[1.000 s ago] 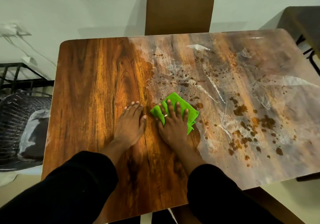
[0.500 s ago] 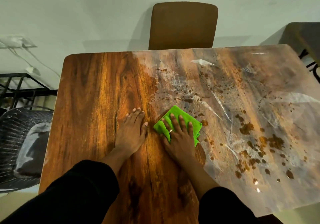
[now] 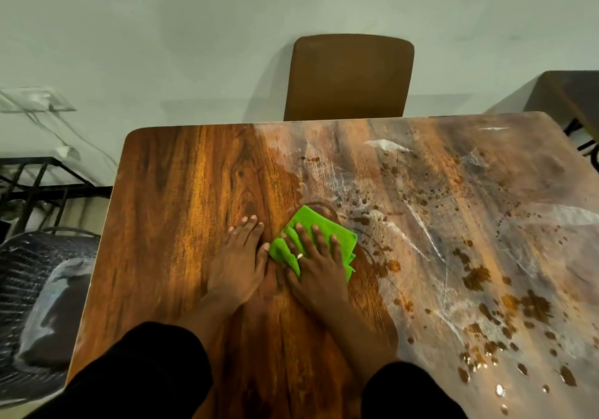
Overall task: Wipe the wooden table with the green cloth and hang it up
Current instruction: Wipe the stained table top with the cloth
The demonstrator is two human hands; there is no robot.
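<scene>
Fingers (image 3: 319,240) of our right hand (image 3: 316,276) are lying straight and spread on the green cloth (image 3: 340,235), pressing it flat near the middle of the wooden tabletop (image 3: 181,191). Our left hand (image 3: 238,266) is resting flat just beside it, fingers together. Brown stains (image 3: 476,277) are covering the right half.

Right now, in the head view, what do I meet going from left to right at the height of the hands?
Dark wicker chair → left hand, flat on the wooden table → green cloth → brown stains.
</scene>
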